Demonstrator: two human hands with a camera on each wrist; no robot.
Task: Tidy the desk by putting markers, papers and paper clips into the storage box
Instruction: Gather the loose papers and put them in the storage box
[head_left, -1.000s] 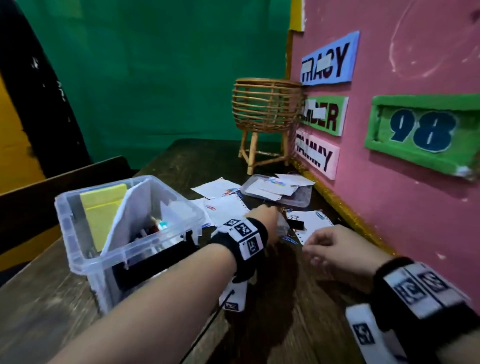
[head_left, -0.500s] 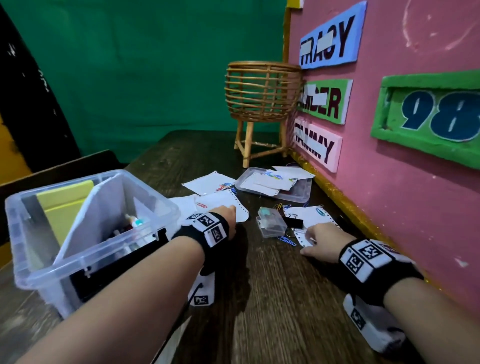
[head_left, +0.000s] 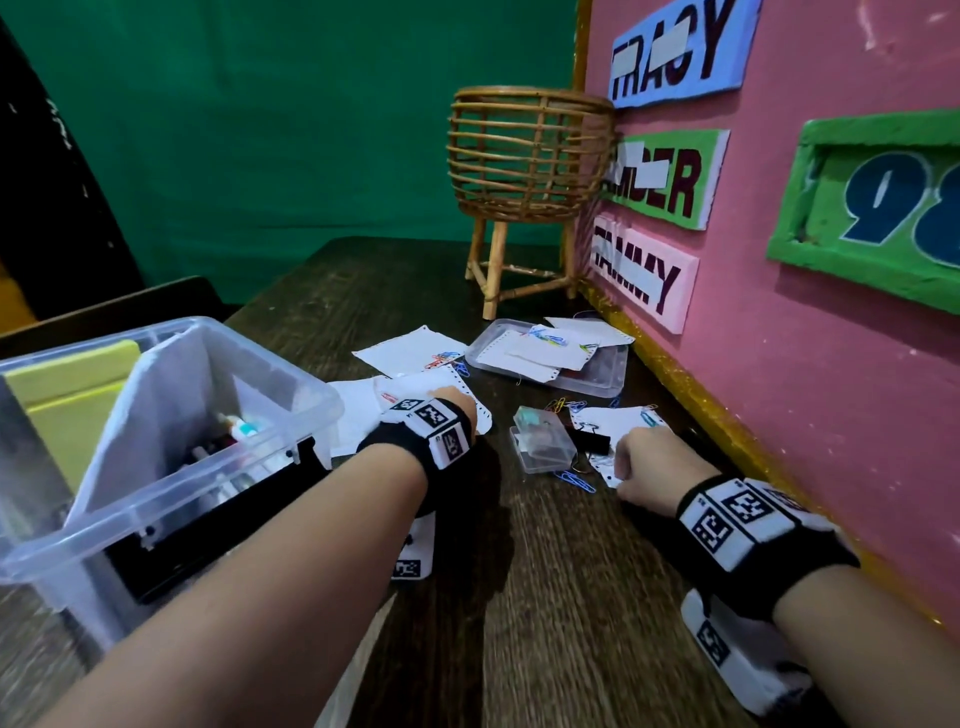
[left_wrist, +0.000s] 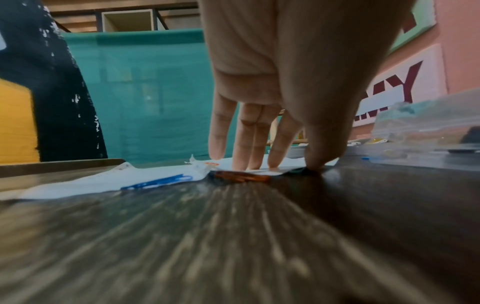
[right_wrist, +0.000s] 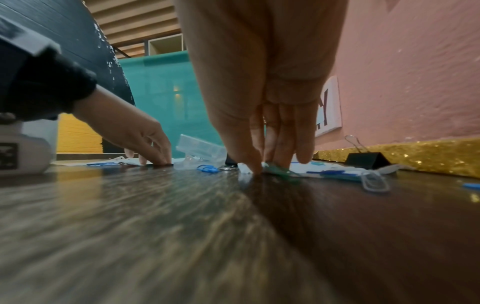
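The clear storage box (head_left: 311, 410) stands at the left with papers and markers inside. My left hand (head_left: 457, 402) is just right of it on a white paper (head_left: 415, 389). In the left wrist view its straight fingers (left_wrist: 244, 144) press that paper (left_wrist: 103, 181), and the thumb touches the desk at the paper's edge beside an orange clip (left_wrist: 241, 176). My right hand (head_left: 623, 467) is at the near corner of a second paper (head_left: 618, 421) by the pink wall. There thumb and fingertips (right_wrist: 255, 164) pinch that paper's edge, which bears a green clip (right_wrist: 279, 170).
A small clear clip case (head_left: 545, 441) and a black binder clip (head_left: 589, 441) lie between my hands. Loose paper clips (head_left: 574, 480) are scattered around. Farther back are a clear tray (head_left: 602, 384) with papers and a rattan basket (head_left: 524, 156). The pink wall (head_left: 779, 389) bounds the right.
My left hand moved left from over the clip case onto the white paper. My right hand lowered onto the paper by the wall and closed on its edge.
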